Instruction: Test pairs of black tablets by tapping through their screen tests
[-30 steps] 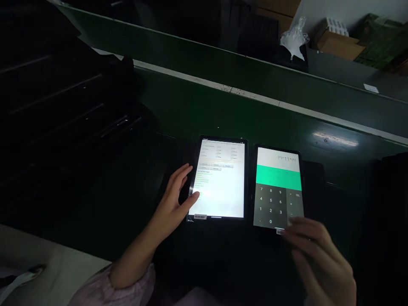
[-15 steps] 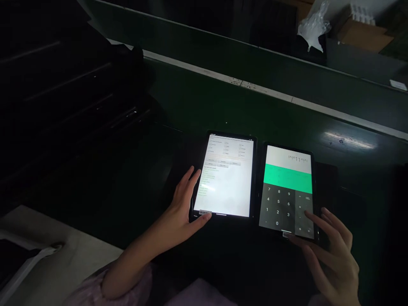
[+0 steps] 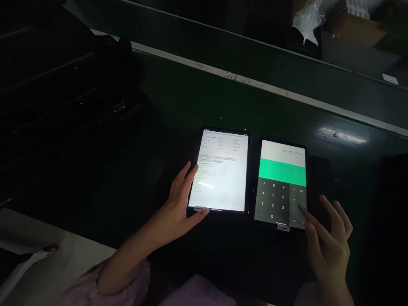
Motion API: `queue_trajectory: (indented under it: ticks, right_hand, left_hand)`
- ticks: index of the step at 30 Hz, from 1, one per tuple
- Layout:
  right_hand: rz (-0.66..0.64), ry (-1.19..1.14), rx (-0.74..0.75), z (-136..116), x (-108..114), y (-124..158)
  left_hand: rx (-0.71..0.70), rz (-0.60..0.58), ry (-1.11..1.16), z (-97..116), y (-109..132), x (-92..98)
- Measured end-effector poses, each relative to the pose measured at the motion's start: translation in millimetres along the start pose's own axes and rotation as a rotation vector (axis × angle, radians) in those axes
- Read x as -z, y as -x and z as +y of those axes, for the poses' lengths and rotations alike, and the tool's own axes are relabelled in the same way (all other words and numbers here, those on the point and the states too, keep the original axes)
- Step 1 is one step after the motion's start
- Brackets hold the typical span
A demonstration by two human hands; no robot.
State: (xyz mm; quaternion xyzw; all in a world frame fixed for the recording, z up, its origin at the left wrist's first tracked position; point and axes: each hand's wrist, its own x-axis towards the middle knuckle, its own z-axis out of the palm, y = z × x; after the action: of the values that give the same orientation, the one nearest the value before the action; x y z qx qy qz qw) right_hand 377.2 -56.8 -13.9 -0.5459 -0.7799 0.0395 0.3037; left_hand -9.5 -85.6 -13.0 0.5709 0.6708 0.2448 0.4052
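Two lit tablets lie side by side on a dark green bench (image 3: 191,102). The left tablet (image 3: 223,170) shows a white page with checkboxes and green text. The right tablet (image 3: 280,182) shows a calculator with a green band and a number pad. My left hand (image 3: 183,199) is open, its fingers resting along the left tablet's left edge and its thumb at the bottom left corner. My right hand (image 3: 328,238) is open with fingers spread, a fingertip at the lower right corner of the calculator screen.
A pale strip (image 3: 255,83) runs across the bench behind the tablets. Cardboard boxes (image 3: 360,25) and a crumpled plastic bag (image 3: 306,19) sit at the far right. Dark trays or racks (image 3: 63,97) fill the left side. A white surface (image 3: 41,263) lies near my left sleeve.
My right hand has moved from the calculator tablet's bottom edge to its lower right corner, fingers spreading. My left thumb slid down to the left tablet's bottom corner. The view shifted slightly.
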Motion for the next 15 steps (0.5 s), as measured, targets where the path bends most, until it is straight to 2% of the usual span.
queue_trajectory:
  ticks: [3, 10, 12, 15]
  right_hand:
    - [0.011, -0.071, 0.010, -7, 5, -1]
    - [-0.062, -0.145, 0.214, -17, 7, -5]
    - [-0.084, -0.110, 0.225, -17, 4, -6]
    - [-0.051, -0.021, 0.186, -15, -3, -7]
  left_hand:
    - [0.003, 0.000, 0.021, 1, -1, 0.3]
    - [0.016, -0.033, 0.010, 4, 0, 0.9]
    - [0.033, -0.024, -0.006, 5, -2, 0.0]
    - [0.074, 0.008, 0.002, 12, -3, 1.1]
